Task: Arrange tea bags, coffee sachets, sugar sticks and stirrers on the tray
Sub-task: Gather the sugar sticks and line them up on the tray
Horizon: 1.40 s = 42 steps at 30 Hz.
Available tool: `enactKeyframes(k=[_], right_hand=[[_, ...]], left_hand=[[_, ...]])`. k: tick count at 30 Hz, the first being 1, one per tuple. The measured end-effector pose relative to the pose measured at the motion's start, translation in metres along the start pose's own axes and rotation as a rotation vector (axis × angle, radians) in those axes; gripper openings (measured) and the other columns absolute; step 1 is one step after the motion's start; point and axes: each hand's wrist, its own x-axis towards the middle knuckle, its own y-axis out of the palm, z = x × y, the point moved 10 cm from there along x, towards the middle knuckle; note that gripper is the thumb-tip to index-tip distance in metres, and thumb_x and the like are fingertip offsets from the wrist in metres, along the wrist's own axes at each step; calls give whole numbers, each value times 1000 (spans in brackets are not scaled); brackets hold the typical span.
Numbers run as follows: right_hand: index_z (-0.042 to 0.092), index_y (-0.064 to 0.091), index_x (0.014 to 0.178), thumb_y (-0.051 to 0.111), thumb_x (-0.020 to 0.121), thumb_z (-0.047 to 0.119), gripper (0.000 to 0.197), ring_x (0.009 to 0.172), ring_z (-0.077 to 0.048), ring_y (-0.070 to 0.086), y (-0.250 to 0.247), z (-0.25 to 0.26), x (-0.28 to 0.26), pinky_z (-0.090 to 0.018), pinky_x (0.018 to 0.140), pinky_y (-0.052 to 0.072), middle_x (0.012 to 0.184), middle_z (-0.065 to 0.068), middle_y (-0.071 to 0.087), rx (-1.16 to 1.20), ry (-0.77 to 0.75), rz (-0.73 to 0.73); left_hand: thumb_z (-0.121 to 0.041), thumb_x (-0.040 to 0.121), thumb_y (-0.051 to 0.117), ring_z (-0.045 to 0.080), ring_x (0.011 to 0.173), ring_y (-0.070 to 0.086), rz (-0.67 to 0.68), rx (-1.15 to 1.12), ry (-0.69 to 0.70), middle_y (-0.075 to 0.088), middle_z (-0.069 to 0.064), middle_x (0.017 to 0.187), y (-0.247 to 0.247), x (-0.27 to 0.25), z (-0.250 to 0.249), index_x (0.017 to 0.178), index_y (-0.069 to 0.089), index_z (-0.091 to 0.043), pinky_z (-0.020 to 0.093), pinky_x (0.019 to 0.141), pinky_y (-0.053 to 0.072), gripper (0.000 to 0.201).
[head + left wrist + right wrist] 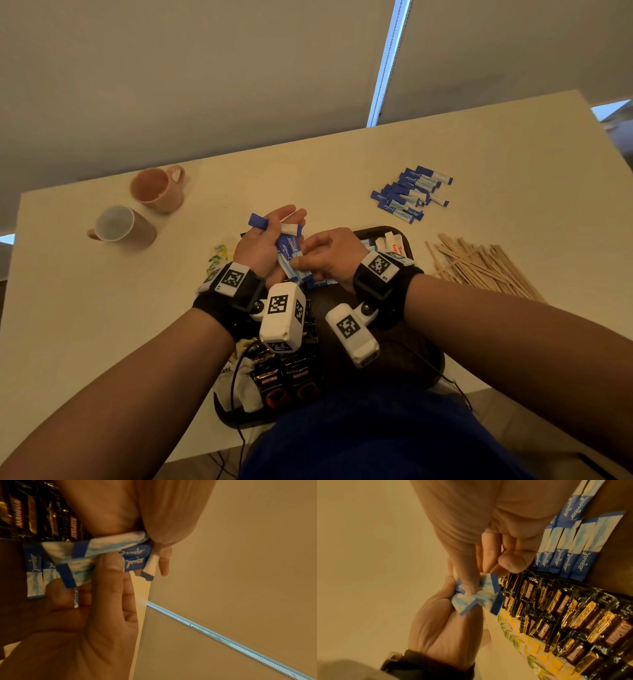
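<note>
**I held the sugar sticks between both hands, just above the tray.**

My left hand cupped a bundle of blue-and-white paper sugar sticks, long axis pointing away from me; my right hand, just beside, pinched their near ends with thumb and finger. Under them the dark plastic tray held black coffee sachets at left and laid sugar sticks at right.
</note>
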Motion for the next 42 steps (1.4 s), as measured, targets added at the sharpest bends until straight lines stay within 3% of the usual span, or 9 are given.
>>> enactKeyframes(k=[4,7,11,13,18,24,29,36,42], right_hand=[[8,69,83,85,70,8,21,76,-35,67,-6,-2,2,-38,68,53,89,-19,74,-26,8,6],[11,68,83,84,71,10,21,73,-23,70,-27,-4,2,-29,65,56,83,-9,75,-176,7,22],[15,68,87,82,74,17,20,72,-13,67,-87,-5,9,-20,62,51,80,1,70,-582,4,-81],[15,69,90,81,77,19,19,75,-13,63,-111,-7,18,-22,65,49,82,3,67,-841,0,-123],[13,70,98,74,83,19,17,88,-18,62,-100,-34,32,-29,78,52,97,-3,69,-1251,24,43],[12,68,102,64,89,16,14,93,-26,64,-64,-44,37,-36,85,54,101,-8,68,-1395,2,191],[9,63,117,65,91,19,28,106,-30,62,-70,-36,40,-35,91,49,116,-12,64,-1429,-44,137],[15,64,117,63,93,21,26,112,-26,58,-70,-39,36,-29,92,43,120,-9,62,-1409,-116,108],[14,63,117,65,90,35,35,113,-25,53,-58,-45,28,-37,97,47,119,-7,58,-1460,-190,167]], left_hand=[[-21,109,23,20,115,58,-19,32,17,65,4,117,-2,-1,-3,122,53,-9,33,83,53,34],[-20,109,25,18,111,61,-63,10,19,62,11,125,-10,-1,-8,123,53,-7,28,88,53,34],[-20,109,25,17,110,62,-94,32,9,60,12,131,-20,-2,-9,125,52,-7,24,88,51,34],[-20,109,25,14,105,64,-102,42,0,61,11,128,-21,-3,-6,122,54,-7,23,87,51,34],[-20,109,27,19,113,61,-96,59,-13,66,8,116,-16,-6,-2,109,59,-11,24,89,51,34],[-20,109,28,22,117,61,-101,70,-17,67,10,117,-17,-6,-2,110,60,-10,29,97,49,34],[-21,109,27,23,120,59,-92,70,-29,64,11,124,-21,-5,-2,111,59,-10,29,96,49,34],[-22,108,28,20,115,62,-89,49,-30,67,9,117,-23,-3,0,112,60,-10,28,94,50,34],[-22,108,28,21,115,61,-89,49,-34,67,9,117,-24,-3,0,111,60,-10,29,96,49,34]])
